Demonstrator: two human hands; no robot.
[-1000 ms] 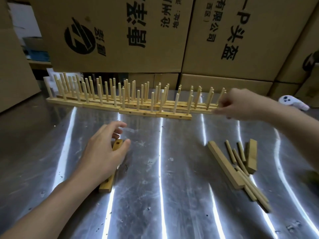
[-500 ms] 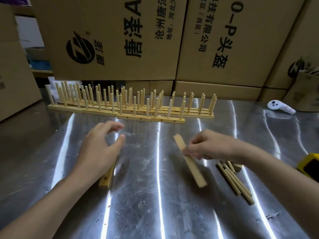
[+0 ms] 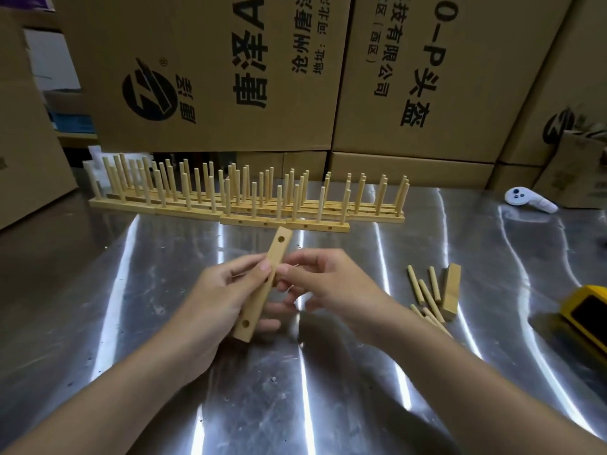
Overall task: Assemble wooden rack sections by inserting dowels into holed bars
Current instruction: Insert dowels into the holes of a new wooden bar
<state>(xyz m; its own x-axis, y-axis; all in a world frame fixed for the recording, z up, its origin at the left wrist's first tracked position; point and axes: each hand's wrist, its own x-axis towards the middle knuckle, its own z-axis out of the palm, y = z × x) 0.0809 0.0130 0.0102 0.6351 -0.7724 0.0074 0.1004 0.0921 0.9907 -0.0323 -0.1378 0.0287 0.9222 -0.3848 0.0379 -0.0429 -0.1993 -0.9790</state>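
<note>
A wooden holed bar (image 3: 275,257) is held tilted above the metal table (image 3: 138,290), one hole showing near each end. My left hand (image 3: 213,300) grips its lower half from the left. My right hand (image 3: 328,284) pinches its middle from the right. Several loose dowels (image 3: 427,295) lie on the table to the right, beside a second short bar (image 3: 450,292). Rows of assembled rack sections (image 3: 249,201), with dowels standing upright, line the back of the table.
Large printed cardboard boxes (image 3: 230,77) wall off the back and both sides. A white controller (image 3: 525,200) lies at the far right of the table. A yellow and black object (image 3: 588,316) sits at the right edge.
My right hand left the back racks, dragged a bar across the table, and met my left hand. Both now hold a bar lifted off the table. The camera moved closer.
</note>
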